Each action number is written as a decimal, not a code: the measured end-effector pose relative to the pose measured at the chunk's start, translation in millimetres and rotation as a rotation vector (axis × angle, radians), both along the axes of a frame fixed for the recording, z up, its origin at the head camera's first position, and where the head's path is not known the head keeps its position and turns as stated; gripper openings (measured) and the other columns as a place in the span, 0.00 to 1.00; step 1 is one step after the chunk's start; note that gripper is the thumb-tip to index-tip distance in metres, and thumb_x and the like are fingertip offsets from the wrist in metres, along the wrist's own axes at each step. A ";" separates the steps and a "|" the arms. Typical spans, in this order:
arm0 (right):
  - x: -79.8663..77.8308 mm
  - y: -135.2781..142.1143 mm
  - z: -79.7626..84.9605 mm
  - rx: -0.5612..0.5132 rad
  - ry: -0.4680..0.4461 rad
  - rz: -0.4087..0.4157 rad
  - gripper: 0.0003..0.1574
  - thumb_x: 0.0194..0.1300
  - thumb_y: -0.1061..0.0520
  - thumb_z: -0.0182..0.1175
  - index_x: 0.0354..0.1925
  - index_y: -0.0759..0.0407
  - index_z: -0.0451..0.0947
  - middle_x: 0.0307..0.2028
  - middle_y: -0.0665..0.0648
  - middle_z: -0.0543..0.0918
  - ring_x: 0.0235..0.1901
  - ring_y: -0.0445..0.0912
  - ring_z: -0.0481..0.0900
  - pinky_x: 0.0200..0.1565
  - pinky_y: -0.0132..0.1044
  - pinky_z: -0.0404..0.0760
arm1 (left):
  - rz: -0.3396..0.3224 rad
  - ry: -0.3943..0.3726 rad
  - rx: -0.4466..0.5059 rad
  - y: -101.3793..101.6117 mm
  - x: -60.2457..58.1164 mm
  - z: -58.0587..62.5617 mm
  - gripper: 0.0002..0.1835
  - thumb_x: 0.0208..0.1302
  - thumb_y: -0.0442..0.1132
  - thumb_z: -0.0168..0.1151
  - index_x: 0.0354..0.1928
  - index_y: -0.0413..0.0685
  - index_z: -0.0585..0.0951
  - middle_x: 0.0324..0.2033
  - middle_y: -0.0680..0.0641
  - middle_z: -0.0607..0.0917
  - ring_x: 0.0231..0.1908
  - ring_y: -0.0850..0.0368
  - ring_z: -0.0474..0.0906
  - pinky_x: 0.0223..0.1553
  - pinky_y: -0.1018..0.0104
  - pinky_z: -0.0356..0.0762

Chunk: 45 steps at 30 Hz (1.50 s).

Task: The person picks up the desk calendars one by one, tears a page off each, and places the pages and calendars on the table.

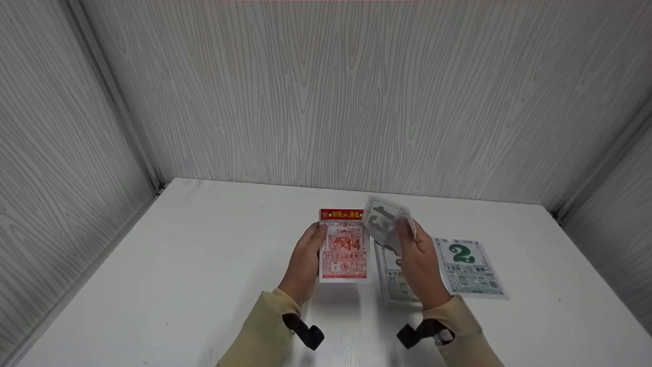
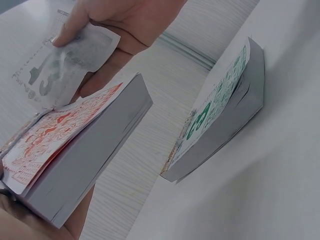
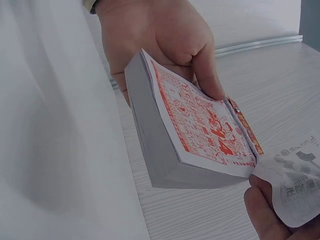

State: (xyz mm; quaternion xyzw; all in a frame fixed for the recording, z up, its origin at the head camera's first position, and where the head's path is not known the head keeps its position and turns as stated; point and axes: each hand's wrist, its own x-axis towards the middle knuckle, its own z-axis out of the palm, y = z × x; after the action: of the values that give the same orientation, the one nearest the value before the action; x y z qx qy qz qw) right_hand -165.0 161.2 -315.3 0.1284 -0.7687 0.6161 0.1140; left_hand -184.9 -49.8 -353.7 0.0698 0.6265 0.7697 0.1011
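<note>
My left hand (image 1: 302, 265) grips a thick tear-off calendar (image 1: 344, 255) by its left side, thumb on the front edge. Its top page is printed in red with a 14, under a red and gold header strip. Between thumb and fingers, my right hand (image 1: 424, 270) pinches a thin calendar page (image 1: 383, 221) that reads 13 in grey. This page is tilted and creased, and its edge overlaps the calendar's upper right corner. In the right wrist view the pinched page (image 3: 296, 187) curls right beside the header end of the calendar (image 3: 200, 122).
Below my right hand a second thick calendar (image 1: 400, 288) lies on the white table (image 1: 229, 265); the left wrist view shows a green 3 on that calendar (image 2: 215, 120). Right of it lies a page with a green 2 (image 1: 471, 270). Wood-grain panels (image 1: 305, 92) enclose the table.
</note>
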 end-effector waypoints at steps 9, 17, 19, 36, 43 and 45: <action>-0.8 2.8 -1.8 -0.048 0.002 0.030 0.25 0.77 0.52 0.37 0.66 0.60 0.64 0.54 0.62 0.76 0.52 0.53 0.76 0.50 0.48 0.76 | 0.017 0.038 0.017 1.9 -8.2 -16.9 0.32 0.73 0.62 0.34 0.72 0.56 0.54 0.48 0.42 0.77 0.47 0.50 0.75 0.44 0.60 0.76; -10.0 6.2 -9.8 -0.298 -0.067 0.141 0.29 0.77 0.49 0.35 0.68 0.62 0.56 0.58 0.65 0.68 0.58 0.54 0.71 0.54 0.50 0.75 | 0.032 0.060 -0.002 2.0 -7.0 -18.3 0.33 0.70 0.64 0.36 0.71 0.58 0.56 0.47 0.43 0.76 0.47 0.50 0.74 0.44 0.61 0.76; -13.6 8.2 -15.0 -0.315 -0.079 0.136 0.30 0.77 0.47 0.35 0.69 0.61 0.56 0.59 0.64 0.68 0.59 0.53 0.71 0.54 0.48 0.76 | 0.027 0.056 0.003 1.4 -7.4 -18.5 0.32 0.70 0.65 0.36 0.70 0.59 0.57 0.46 0.43 0.77 0.46 0.50 0.74 0.43 0.61 0.76; -14.0 11.1 -12.6 -0.411 -0.090 0.151 0.29 0.77 0.46 0.35 0.68 0.60 0.57 0.60 0.66 0.69 0.56 0.56 0.75 0.54 0.50 0.75 | 0.041 0.026 0.055 -2.9 -6.5 -13.9 0.31 0.70 0.64 0.40 0.69 0.61 0.59 0.49 0.43 0.76 0.48 0.50 0.74 0.45 0.60 0.77; -8.6 10.3 -5.5 -0.332 -0.111 0.064 0.29 0.77 0.46 0.35 0.68 0.59 0.57 0.62 0.58 0.68 0.64 0.46 0.66 0.60 0.38 0.69 | 0.043 0.040 0.057 -4.4 -7.7 -14.1 0.30 0.69 0.65 0.41 0.67 0.61 0.63 0.46 0.42 0.77 0.44 0.51 0.75 0.41 0.62 0.78; -8.6 10.7 -5.2 -0.327 -0.119 0.055 0.29 0.77 0.46 0.35 0.67 0.58 0.58 0.62 0.58 0.68 0.64 0.47 0.65 0.62 0.39 0.67 | 0.038 0.045 0.063 -5.1 -8.0 -14.7 0.29 0.69 0.64 0.41 0.66 0.61 0.64 0.45 0.43 0.77 0.43 0.51 0.76 0.40 0.62 0.78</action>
State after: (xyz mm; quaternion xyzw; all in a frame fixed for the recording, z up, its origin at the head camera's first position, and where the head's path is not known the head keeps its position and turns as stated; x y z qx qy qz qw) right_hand -173.5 171.9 -320.5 0.0925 -0.6597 0.7425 0.0709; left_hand -192.9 -54.9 -368.4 0.0782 0.6054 0.7890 0.0700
